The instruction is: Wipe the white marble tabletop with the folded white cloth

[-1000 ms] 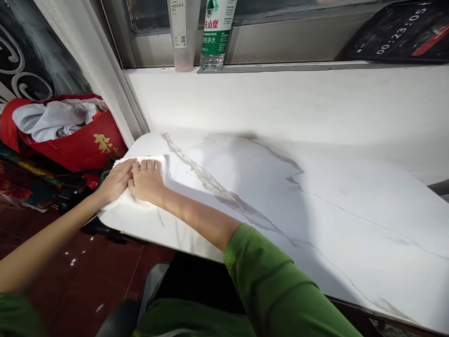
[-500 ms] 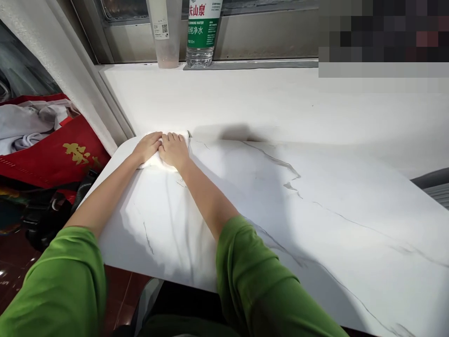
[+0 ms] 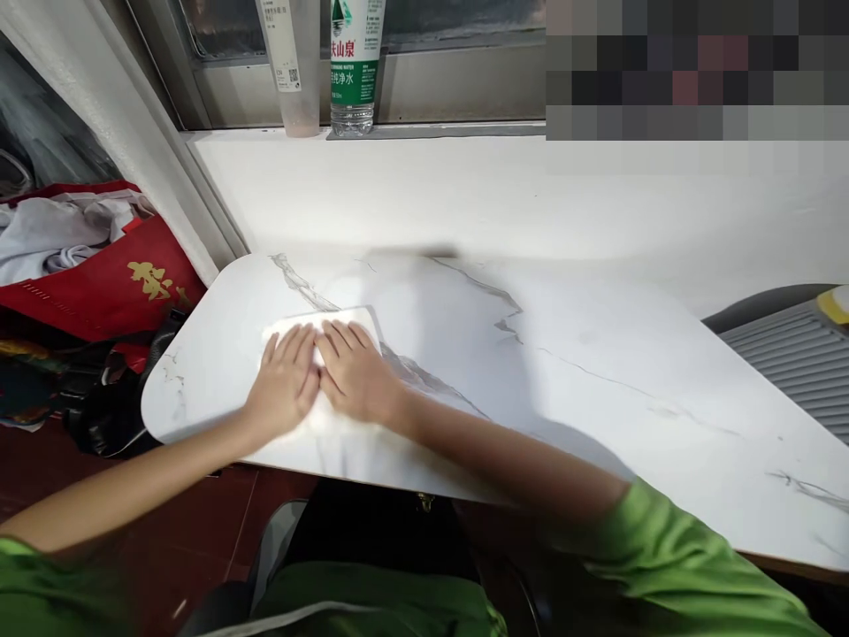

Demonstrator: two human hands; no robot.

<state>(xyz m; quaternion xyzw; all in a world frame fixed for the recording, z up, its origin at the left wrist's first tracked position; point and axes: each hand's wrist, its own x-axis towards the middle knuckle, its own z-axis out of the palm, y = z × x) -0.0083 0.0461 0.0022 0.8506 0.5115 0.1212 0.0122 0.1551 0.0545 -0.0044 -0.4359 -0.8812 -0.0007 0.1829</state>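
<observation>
A white cloth [image 3: 362, 318] lies spread on the left part of a white marble-patterned table [image 3: 597, 354]. Flat on its left half rests my left hand [image 3: 284, 380], fingers stretched out and pointing away from me. My right hand [image 3: 358, 376] presses down beside it, also with straight fingers. The thumbs nearly meet between the two hands, which cover much of the cloth. Slight blur hides the cloth's near edge.
On the window ledge behind the table stand a translucent plastic cup [image 3: 298, 80] and a water bottle [image 3: 355, 75]. At left are a white curtain [image 3: 126, 115] and a red bag [image 3: 133, 283] stuffed with cloth. A grey ribbed object [image 3: 789, 354] borders the table's right side.
Both hands and the cloth have come from the table's far left edge back towards me. My elbows are now bent outward, and the view has shifted slightly.
</observation>
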